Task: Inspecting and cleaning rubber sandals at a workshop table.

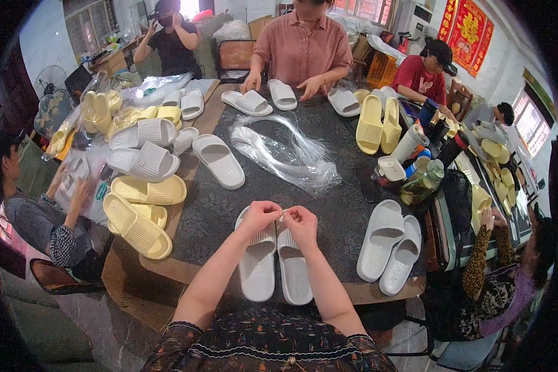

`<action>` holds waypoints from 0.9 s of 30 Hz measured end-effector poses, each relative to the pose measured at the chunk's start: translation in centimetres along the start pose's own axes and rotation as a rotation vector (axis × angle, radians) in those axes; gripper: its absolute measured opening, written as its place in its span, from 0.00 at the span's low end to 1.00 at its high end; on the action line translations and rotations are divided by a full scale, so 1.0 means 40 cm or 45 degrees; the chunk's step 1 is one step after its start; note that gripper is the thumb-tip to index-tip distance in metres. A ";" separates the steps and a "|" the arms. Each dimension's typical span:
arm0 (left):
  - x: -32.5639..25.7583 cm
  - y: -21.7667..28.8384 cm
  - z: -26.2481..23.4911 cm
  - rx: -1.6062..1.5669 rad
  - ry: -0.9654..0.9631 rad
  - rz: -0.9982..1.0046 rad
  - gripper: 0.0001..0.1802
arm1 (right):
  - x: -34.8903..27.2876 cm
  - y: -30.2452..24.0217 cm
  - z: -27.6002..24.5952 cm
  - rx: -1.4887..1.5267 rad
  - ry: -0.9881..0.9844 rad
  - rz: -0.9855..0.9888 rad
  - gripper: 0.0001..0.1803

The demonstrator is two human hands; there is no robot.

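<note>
My left hand (262, 217) and my right hand (301, 225) meet over the front ends of a pair of light grey slippers. Both are closed in a pinch, with fingertips almost touching. Whatever lies between them is too small to make out. Beneath my left hand is the left slipper (257, 268); beneath my right, the right slipper (295, 274). They lie side by side, soles down, heels toward me, their straps partly hidden by my hands. Beyond them lies a loose bundle of clear plastic strands (252, 144). A single grey slipper (219, 162) rests to its left.
Another grey pair (381, 242) sits to my right. Grey and yellow slippers (139, 226) are piled along the left edge. A yellow pair (370, 124), bottles and a glass jar (423, 183) stand far right. Across the table, a person (301, 53) touches grey slippers; other people work around.
</note>
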State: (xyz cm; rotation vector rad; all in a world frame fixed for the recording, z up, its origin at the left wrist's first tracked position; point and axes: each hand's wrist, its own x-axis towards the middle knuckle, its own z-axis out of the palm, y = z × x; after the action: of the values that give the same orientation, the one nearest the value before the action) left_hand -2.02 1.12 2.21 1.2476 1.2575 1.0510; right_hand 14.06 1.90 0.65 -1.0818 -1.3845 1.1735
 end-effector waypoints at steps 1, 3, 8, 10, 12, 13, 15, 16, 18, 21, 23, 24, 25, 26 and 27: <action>-0.001 0.003 0.002 0.028 0.006 -0.004 0.06 | 0.000 0.002 0.000 -0.032 0.014 -0.018 0.04; -0.005 0.012 0.013 -0.039 0.050 0.001 0.06 | -0.003 -0.020 0.012 0.021 0.055 -0.013 0.05; 0.005 -0.020 0.008 -0.264 0.193 0.056 0.05 | -0.002 -0.025 0.018 0.025 0.106 -0.032 0.06; 0.009 -0.017 0.020 -0.272 0.210 0.076 0.06 | 0.001 -0.010 0.007 -0.009 0.081 -0.056 0.04; 0.009 -0.016 0.019 -0.277 0.232 0.095 0.07 | 0.002 -0.003 0.008 0.014 0.095 -0.053 0.04; 0.009 -0.015 0.015 -0.232 0.204 0.069 0.07 | 0.002 0.000 0.008 0.036 0.111 -0.049 0.03; 0.006 -0.007 0.012 -0.185 0.171 0.041 0.07 | 0.001 -0.002 0.009 0.036 0.109 -0.051 0.03; 0.002 -0.004 0.012 -0.212 0.165 0.029 0.07 | 0.001 -0.002 0.009 0.036 0.106 -0.053 0.03; -0.002 0.001 0.015 -0.240 0.159 0.016 0.07 | 0.002 -0.002 0.011 0.079 0.102 -0.053 0.03; 0.001 -0.003 0.015 -0.138 0.118 0.068 0.07 | 0.004 -0.001 0.011 0.087 0.091 -0.067 0.03; 0.005 -0.013 0.012 -0.114 0.113 0.087 0.07 | 0.004 0.000 0.011 0.052 0.089 -0.080 0.03; 0.005 -0.012 0.013 -0.114 0.111 0.087 0.07 | 0.004 0.002 0.010 0.068 0.078 -0.069 0.03; 0.004 -0.011 0.014 -0.146 0.104 0.081 0.07 | 0.004 0.004 0.009 0.085 0.067 -0.057 0.04; 0.002 -0.005 0.015 -0.177 0.098 0.074 0.08 | 0.005 0.010 0.007 0.085 0.069 -0.057 0.04; 0.000 0.001 0.016 -0.176 0.096 0.074 0.08 | 0.007 0.018 0.005 0.102 0.063 -0.055 0.04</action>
State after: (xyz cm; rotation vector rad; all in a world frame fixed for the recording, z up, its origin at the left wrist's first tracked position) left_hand -1.40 1.07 2.20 1.1540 1.1897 1.2160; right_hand 13.84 2.25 -0.03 -1.0137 -1.3057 1.1536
